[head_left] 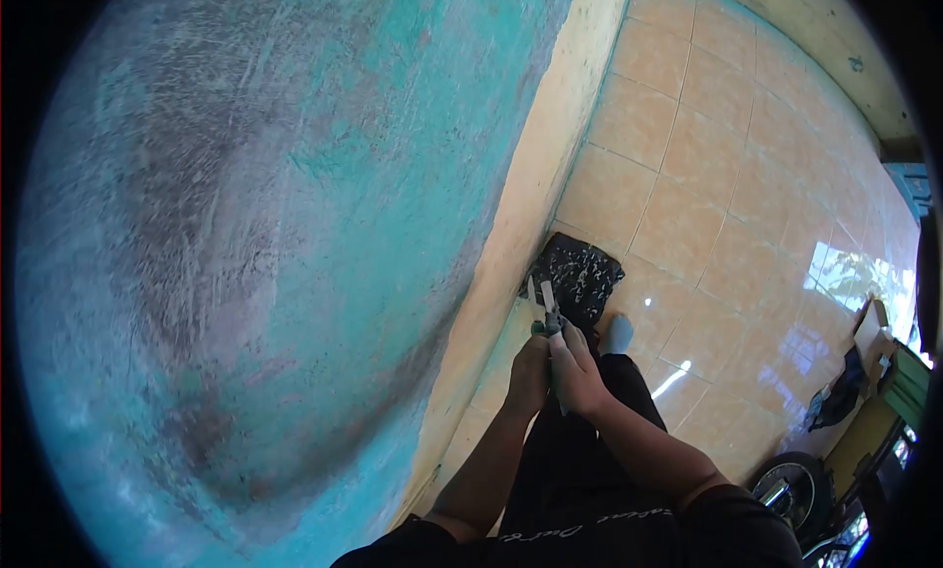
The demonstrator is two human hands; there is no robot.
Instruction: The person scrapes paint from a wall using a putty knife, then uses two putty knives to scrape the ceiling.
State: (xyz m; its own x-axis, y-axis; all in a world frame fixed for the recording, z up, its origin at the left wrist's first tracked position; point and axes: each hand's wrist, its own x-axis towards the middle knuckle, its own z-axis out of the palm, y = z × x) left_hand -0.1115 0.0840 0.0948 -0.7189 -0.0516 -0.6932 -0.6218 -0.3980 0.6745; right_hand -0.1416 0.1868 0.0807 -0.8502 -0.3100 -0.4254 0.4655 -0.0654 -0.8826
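Note:
My left hand (528,374) and my right hand (576,370) are close together in front of my body, both closed around a slim tool (550,311) with a pale, narrow end. The tool points away from me, above a black speckled cloth or mat (580,273) on the floor. Its exact kind is too small to make out, and the fingers hide most of its handle.
A worn turquoise wall (393,175) with a cream lower band (521,195) rises on the left. Orange tiles (707,185) cover the floor. At the lower right are a wheel (794,494), a cardboard box (872,334) and dark cloth (838,396).

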